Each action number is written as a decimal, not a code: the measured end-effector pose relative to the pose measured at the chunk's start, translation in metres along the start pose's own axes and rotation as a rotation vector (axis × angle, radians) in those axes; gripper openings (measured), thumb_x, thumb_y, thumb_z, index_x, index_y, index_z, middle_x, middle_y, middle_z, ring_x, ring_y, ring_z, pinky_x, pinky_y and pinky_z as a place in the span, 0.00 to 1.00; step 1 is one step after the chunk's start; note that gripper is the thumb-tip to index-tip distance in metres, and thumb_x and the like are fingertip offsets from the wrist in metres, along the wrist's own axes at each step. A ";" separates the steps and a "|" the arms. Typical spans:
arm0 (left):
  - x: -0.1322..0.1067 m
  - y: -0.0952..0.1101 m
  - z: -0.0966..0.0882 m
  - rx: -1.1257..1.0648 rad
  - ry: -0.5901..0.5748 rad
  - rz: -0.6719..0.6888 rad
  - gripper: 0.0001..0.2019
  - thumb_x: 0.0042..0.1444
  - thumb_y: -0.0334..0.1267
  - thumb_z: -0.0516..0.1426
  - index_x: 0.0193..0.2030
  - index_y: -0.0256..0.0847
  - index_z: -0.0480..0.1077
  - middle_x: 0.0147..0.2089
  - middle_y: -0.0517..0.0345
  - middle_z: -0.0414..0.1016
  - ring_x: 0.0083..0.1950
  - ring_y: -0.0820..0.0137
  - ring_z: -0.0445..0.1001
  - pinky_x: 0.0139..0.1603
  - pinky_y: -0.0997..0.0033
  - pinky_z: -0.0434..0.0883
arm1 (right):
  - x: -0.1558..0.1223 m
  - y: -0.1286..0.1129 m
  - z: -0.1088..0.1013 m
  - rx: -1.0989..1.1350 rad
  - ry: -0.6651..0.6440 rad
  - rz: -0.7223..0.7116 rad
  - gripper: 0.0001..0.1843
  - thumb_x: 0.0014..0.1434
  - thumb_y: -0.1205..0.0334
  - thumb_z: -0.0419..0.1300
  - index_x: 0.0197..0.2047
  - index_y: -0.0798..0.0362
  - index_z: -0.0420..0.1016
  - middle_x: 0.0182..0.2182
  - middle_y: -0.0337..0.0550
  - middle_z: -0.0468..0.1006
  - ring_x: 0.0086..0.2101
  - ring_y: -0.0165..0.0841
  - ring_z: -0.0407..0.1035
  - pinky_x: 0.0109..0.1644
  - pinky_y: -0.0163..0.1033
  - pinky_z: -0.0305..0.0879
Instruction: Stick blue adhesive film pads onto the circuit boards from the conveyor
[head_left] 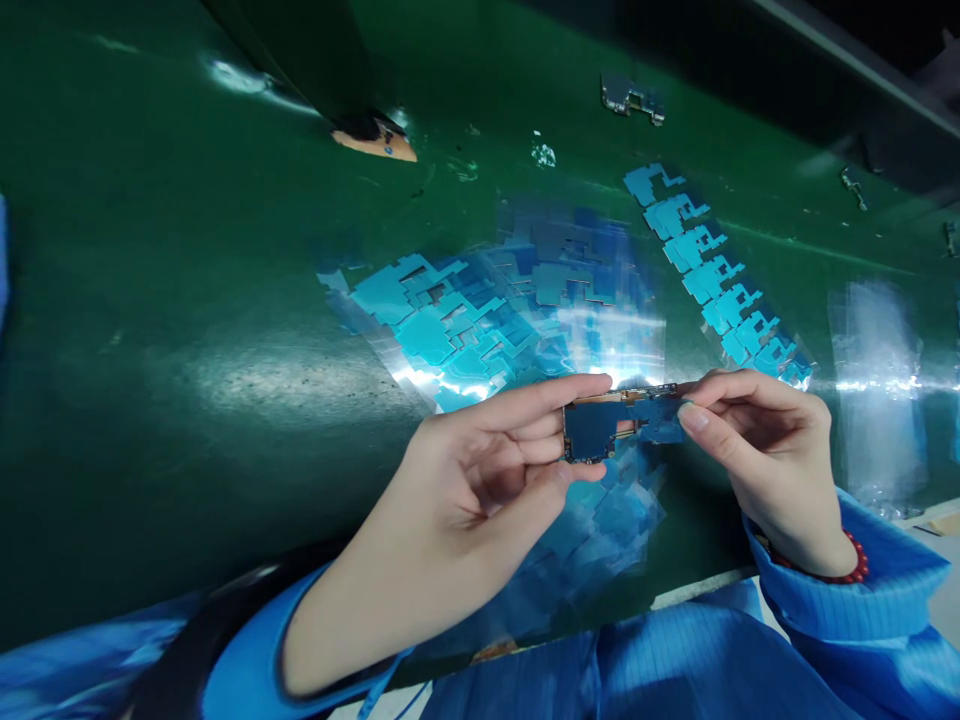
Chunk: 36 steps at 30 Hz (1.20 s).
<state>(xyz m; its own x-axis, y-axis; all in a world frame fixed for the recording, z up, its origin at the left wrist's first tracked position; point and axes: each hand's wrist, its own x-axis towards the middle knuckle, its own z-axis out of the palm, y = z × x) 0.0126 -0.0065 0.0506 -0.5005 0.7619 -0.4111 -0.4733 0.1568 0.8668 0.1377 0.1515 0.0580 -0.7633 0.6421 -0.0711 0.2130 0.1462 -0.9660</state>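
My left hand (480,480) pinches a small dark blue circuit board (600,425) between thumb and forefinger at its left end. My right hand (765,450) pinches the board's right end, where a blue film piece (664,420) lies against it. Both hands hold the board just above the green mat (187,300). Under and behind it lies a pile of clear sheets with blue die-cut stickers (480,320).
A strip of light-blue stickers (712,270) runs diagonally at the right. A clear plastic sheet (874,380) lies at the far right. Another small board (632,97) rests at the back. A tan object (375,138) sits under a dark post.
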 end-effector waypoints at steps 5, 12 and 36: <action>-0.001 0.000 0.000 0.025 0.017 -0.009 0.20 0.49 0.32 0.60 0.50 0.49 0.77 0.23 0.66 0.80 0.32 0.65 0.83 0.43 0.66 0.80 | 0.001 0.000 0.001 -0.001 0.003 0.009 0.09 0.51 0.73 0.68 0.31 0.47 0.81 0.26 0.33 0.80 0.25 0.24 0.72 0.29 0.26 0.73; -0.001 0.001 -0.002 0.108 0.051 -0.029 0.21 0.47 0.34 0.61 0.51 0.46 0.77 0.22 0.65 0.79 0.30 0.63 0.82 0.41 0.59 0.81 | 0.000 0.000 -0.001 0.015 -0.006 0.024 0.10 0.51 0.73 0.67 0.32 0.47 0.81 0.26 0.31 0.80 0.24 0.20 0.71 0.29 0.21 0.71; -0.001 -0.003 0.004 0.024 0.076 0.004 0.17 0.52 0.35 0.63 0.49 0.48 0.77 0.35 0.64 0.85 0.33 0.71 0.83 0.40 0.77 0.79 | 0.001 -0.003 0.005 0.008 0.023 0.014 0.05 0.49 0.71 0.68 0.29 0.51 0.79 0.26 0.36 0.80 0.25 0.26 0.74 0.30 0.27 0.75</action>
<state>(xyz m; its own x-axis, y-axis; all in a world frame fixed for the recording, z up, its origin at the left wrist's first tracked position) 0.0171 -0.0053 0.0492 -0.5561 0.7127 -0.4275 -0.4547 0.1696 0.8743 0.1329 0.1483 0.0596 -0.7461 0.6611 -0.0794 0.2189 0.1309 -0.9669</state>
